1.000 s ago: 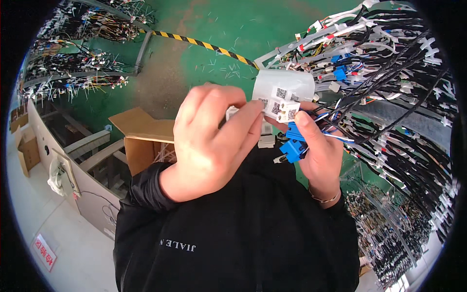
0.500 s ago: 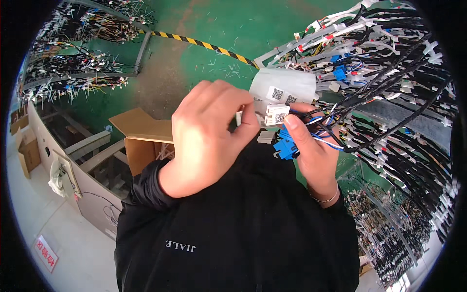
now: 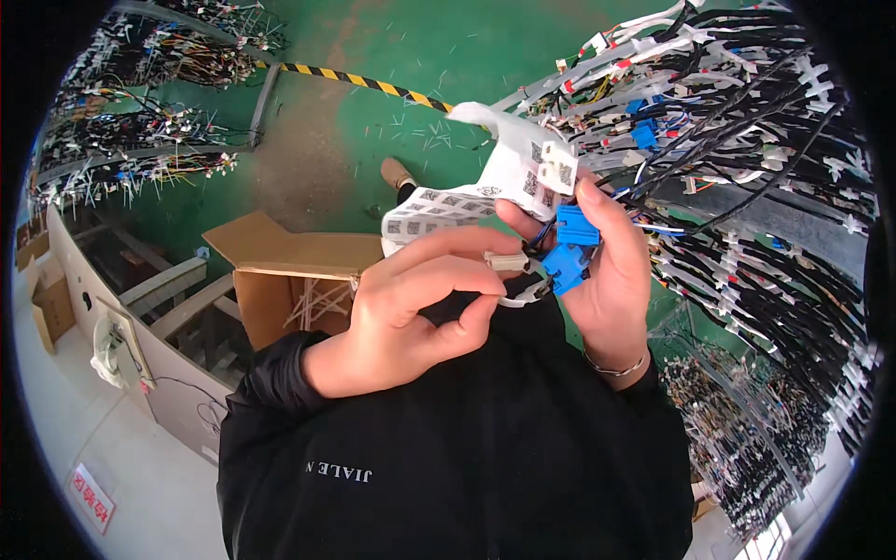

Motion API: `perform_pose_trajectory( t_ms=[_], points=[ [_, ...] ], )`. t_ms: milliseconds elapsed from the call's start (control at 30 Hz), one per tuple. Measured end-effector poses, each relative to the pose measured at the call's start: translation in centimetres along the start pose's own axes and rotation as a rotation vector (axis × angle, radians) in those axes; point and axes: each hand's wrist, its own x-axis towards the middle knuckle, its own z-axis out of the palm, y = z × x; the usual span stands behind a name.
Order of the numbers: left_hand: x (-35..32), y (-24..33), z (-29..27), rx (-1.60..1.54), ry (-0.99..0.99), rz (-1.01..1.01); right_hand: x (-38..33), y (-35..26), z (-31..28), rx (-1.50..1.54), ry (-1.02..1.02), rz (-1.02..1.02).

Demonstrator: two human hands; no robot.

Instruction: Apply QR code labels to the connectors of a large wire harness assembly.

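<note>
My right hand (image 3: 611, 271) is closed round the connector end of a black wire harness (image 3: 737, 140). Two blue connectors (image 3: 577, 227) show between its thumb and fingers, one below the other. By the thumb tip is a white connector (image 3: 558, 170) bearing a square code label. A sheet of printed labels (image 3: 439, 217) hangs behind the fingers, curling up at its far end. My left hand (image 3: 420, 303) pinches the end of a thin white strip (image 3: 525, 299), which runs toward the lower blue connector. A beige connector (image 3: 505, 261) lies beside the left fingertips.
Racks of hanging harnesses (image 3: 775, 252) crowd the right side, with another rack (image 3: 140, 140) at far left. An open cardboard box (image 3: 271, 303) holding white strips stands left of me beside a grey bench (image 3: 140, 345). Striped tape (image 3: 364, 82) crosses the green floor.
My left hand has come down and now pinches the white strip near the blue connectors. My right hand has turned the connectors, and the label sheet has unfurled to the left.
</note>
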Motion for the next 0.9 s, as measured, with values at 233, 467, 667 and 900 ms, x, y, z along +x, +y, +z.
perform_pose_trajectory(
  t_ms=[233, 467, 667, 900],
  points=[
    [-0.2, 0.9, -0.7, 0.222, 0.02, 0.223, 0.2, -0.1, -1.2, -0.179, -0.11, -0.078],
    [0.8, -0.4, -0.9, 0.574, 0.05, 0.87, -0.3, 0.3, -3.0, -0.218, -0.281, 0.127],
    [1.2, -1.0, -0.8, 0.63, 0.021, 0.879, -0.5, -0.1, -1.6, -0.379, -0.133, 0.095],
    [0.4, 0.2, -1.9, 0.599, 0.165, 0.843, -1.0, 0.4, -0.7, -0.578, -0.022, -0.025]
  ],
)
